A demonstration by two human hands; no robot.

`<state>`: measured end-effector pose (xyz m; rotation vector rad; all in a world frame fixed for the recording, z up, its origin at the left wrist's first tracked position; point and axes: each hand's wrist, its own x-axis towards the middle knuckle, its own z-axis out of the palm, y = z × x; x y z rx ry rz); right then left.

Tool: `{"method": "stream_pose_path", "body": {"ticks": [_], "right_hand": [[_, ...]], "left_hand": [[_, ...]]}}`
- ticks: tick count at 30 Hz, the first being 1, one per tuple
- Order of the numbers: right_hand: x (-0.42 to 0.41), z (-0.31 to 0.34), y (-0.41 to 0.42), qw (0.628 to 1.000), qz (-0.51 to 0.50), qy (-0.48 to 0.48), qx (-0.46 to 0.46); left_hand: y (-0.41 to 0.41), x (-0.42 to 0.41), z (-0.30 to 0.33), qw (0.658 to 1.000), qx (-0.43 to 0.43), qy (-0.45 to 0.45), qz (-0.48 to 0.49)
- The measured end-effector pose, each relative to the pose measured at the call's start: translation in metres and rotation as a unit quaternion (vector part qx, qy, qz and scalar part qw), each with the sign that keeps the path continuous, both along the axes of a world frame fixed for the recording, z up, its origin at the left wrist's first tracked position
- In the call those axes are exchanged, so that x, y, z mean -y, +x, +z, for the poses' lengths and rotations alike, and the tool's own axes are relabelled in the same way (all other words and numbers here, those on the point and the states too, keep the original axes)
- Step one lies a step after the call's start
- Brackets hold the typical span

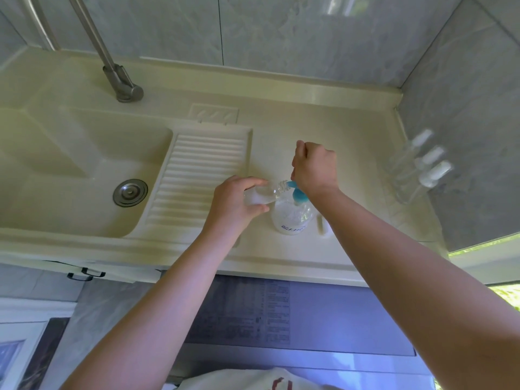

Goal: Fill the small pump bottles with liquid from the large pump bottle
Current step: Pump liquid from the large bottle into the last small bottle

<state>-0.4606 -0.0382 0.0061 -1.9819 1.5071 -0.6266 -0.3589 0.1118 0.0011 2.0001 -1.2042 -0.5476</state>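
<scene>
The large clear pump bottle (291, 218) with a blue pump head (297, 192) stands on the cream counter (281, 130). My right hand (315, 167) sits on top of the pump head, fingers curled, hiding most of it. My left hand (236, 199) grips a small clear bottle (267, 192) held sideways, its open threaded neck right at the blue nozzle. A small white pump cap with its tube (321, 225) lies on the counter just right of the large bottle. Three more small bottles with white caps (422, 164) stand at the right wall, blurred.
A ribbed washboard (197, 167) slopes into the sink basin (70, 170) with a metal drain (130, 192) at the left. A metal faucet (112, 66) rises at the back. Tiled walls close the back and right side.
</scene>
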Motion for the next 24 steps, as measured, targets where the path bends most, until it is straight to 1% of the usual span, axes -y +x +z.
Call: {"method": "stream_pose_path", "body": {"ticks": [5, 7, 12, 14, 20, 24], "right_hand": [[0.0005, 0.0000, 0.0006, 0.999, 0.031, 0.001, -0.028], [-0.0007, -0.0021, 0.0012, 0.999, 0.028, -0.002, -0.032], [0.0008, -0.0025, 0.0013, 1.000, 0.004, 0.014, 0.007], [0.0015, 0.0013, 0.0011, 1.000, 0.008, 0.006, 0.013], [-0.0040, 0.0013, 0.0035, 0.998, 0.041, 0.008, -0.036], [-0.0052, 0.0026, 0.0046, 1.000, 0.016, 0.003, -0.007]], "left_hand": [[0.0009, 0.0008, -0.0008, 1.000, 0.001, 0.003, -0.002], [0.0001, 0.0000, -0.0012, 1.000, 0.000, 0.001, -0.001], [0.0001, -0.0033, -0.0027, 1.000, -0.002, 0.002, 0.003], [0.0006, -0.0023, -0.0022, 1.000, -0.002, -0.002, 0.005], [0.0006, -0.0004, -0.0009, 1.000, -0.001, -0.004, 0.006], [0.0001, -0.0009, -0.0014, 1.000, -0.002, -0.005, 0.008]]}}
